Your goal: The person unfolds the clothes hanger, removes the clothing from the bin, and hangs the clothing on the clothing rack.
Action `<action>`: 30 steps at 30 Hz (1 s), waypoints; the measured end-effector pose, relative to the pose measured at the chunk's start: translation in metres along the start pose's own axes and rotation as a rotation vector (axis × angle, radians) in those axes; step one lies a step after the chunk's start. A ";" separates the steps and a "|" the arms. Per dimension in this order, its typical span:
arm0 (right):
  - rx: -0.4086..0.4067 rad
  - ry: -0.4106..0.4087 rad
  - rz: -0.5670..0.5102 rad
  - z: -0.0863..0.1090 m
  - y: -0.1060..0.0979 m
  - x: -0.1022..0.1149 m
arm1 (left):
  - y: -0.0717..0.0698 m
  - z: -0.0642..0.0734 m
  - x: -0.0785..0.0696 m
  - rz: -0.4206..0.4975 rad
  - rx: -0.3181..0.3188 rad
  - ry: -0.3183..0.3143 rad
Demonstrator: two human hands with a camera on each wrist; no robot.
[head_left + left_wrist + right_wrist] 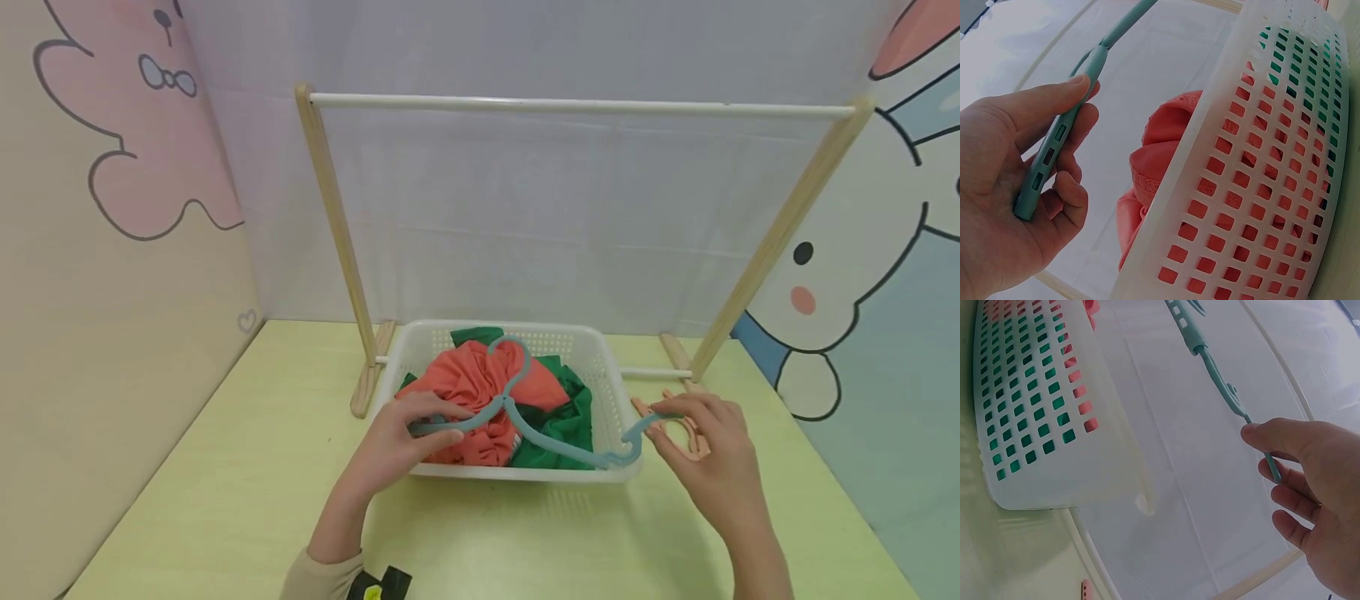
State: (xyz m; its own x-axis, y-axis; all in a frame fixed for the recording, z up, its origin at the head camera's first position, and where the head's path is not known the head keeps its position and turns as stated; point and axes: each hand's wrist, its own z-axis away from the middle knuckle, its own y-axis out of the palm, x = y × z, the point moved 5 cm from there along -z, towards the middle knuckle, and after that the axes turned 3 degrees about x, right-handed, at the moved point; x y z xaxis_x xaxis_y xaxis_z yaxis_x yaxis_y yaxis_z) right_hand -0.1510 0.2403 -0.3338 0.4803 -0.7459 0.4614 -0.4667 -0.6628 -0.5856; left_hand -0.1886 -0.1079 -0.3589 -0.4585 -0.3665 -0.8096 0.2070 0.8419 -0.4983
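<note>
My left hand (392, 440) curls round the hanger (555, 445), my right hand (716, 454) pinches its tip; best keep both steady

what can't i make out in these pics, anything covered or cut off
- Floor of the white basket, head view: hidden by cloth.
- Full shape of the green cloth, head view: partly under the coral cloth.
- Number of peach pieces, head view: the right hand covers part.
- Middle of the rack's lower bar, head view: behind the basket.
- Hook of the blue hanger, left wrist view: cut off by the top edge.
</note>
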 end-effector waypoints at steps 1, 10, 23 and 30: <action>-0.002 0.008 0.005 0.001 0.000 -0.001 | 0.000 0.000 0.000 0.002 -0.001 -0.003; -0.038 0.022 0.009 0.008 -0.004 -0.005 | -0.005 0.001 0.003 0.009 -0.023 -0.032; 0.014 0.063 0.027 0.018 0.001 -0.010 | -0.008 0.001 0.009 0.055 -0.053 -0.092; 0.056 0.047 0.006 0.019 0.004 -0.006 | -0.008 0.000 0.008 0.051 -0.043 -0.083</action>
State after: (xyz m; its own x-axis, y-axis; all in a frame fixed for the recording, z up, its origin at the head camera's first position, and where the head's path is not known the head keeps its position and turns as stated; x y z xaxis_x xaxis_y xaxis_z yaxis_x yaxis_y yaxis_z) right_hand -0.1421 0.2435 -0.3515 0.4413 -0.7529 0.4882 -0.4269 -0.6547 -0.6238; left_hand -0.1934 -0.1175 -0.3618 -0.3752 -0.3524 -0.8573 0.1899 0.8761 -0.4432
